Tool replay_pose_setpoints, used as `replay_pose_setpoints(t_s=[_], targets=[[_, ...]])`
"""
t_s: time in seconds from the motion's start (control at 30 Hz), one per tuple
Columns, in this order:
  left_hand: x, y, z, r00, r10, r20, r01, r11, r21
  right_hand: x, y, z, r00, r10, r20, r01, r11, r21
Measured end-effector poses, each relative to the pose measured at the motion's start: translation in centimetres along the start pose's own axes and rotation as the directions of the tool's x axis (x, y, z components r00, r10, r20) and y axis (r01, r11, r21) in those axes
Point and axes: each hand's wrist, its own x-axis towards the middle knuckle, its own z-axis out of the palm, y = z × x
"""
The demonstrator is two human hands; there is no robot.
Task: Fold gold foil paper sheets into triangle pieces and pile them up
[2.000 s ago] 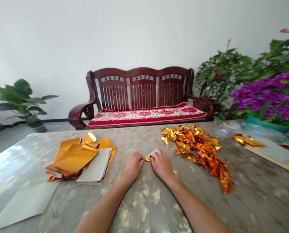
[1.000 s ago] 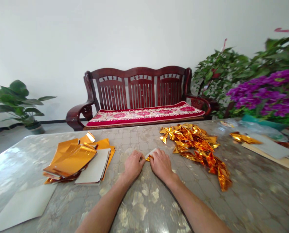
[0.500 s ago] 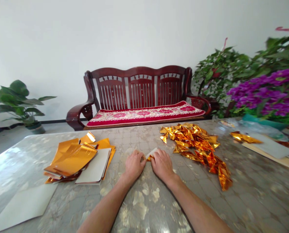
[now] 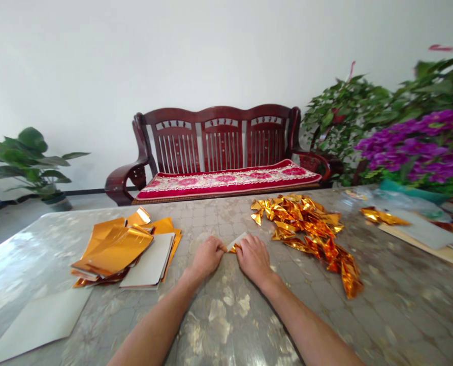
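Note:
A small sheet of gold foil paper [image 4: 236, 242], pale on its back, lies partly folded on the table between my two hands. My left hand [image 4: 210, 254] pinches its left end with closed fingers. Over its right part my right hand [image 4: 253, 256] is closed, fingers bent down on the paper and hiding much of it. Right of my hands lies a heap of folded gold foil pieces [image 4: 306, 221] with pointed ends. To the left sits a loose stack of flat gold foil sheets [image 4: 114, 246], some with the pale side up [image 4: 148, 262].
The patterned table [image 4: 219, 325] carries a single pale sheet [image 4: 39, 323] at front left. At right are more papers [image 4: 428, 231], a clear plastic bag [image 4: 405, 201] and purple flowers [image 4: 420, 145]. A wooden bench [image 4: 222, 142] stands behind; a potted plant [image 4: 36, 162] is at left.
My left hand has shifted slightly left and its fingers have drawn a little away from my right hand. The right hand stays nearly in place on the paper.

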Motion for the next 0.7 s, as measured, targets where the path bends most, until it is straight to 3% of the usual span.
replay_pose_setpoints(t_s=[0.33, 0.7], targets=[[0.4, 1.3, 0.6, 0.988, -0.143, -0.057, 0.148, 0.986, 0.082, 0.1, 0.0, 0.1, 1.0, -0.001, -0.005, 0.001, 1.0, 0.0], [0.2, 1.8, 0.8, 0.982, -0.169, -0.09, 0.183, 0.967, 0.18, -0.5, 0.3, -0.6, 0.999, -0.022, -0.042, 0.024, 0.999, 0.046]])
